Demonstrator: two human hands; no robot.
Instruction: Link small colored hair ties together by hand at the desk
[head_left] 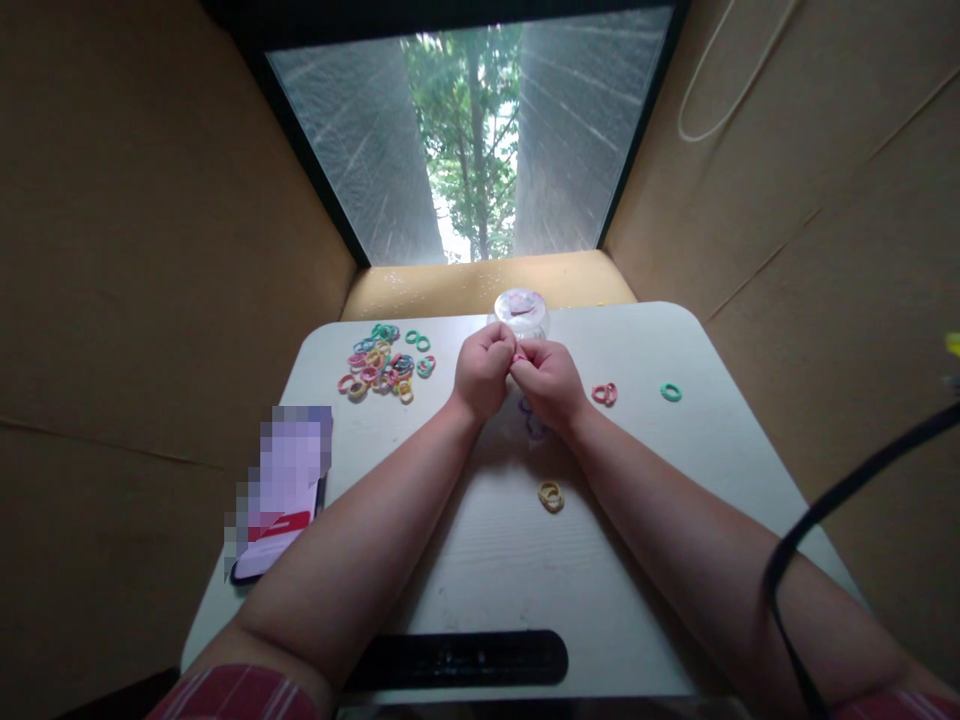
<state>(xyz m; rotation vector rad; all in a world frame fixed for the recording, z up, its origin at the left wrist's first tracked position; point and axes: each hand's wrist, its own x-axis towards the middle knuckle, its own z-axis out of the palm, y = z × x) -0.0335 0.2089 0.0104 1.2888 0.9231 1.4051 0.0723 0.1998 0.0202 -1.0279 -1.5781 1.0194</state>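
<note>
My left hand (484,374) and my right hand (553,384) meet above the middle of the table, both closed with fingertips pressed together. Between them shows a bit of a pink hair tie (519,355), mostly hidden by the fingers. Under my right hand lie purple hair ties (534,424), partly covered. To its right are pink hair ties (604,394) and, farther out, a green hair tie (670,392). Yellow hair ties (551,497) rest nearer to me, between my forearms. A pile of mixed-colour hair ties (381,366) is left of my left hand.
Just behind my hands stands a clear round container (520,310) with a lid. A phone (289,500) lies at the left edge of the white table (480,570). A black slot (465,658) runs along the near edge. A black cable (795,550) crosses at right.
</note>
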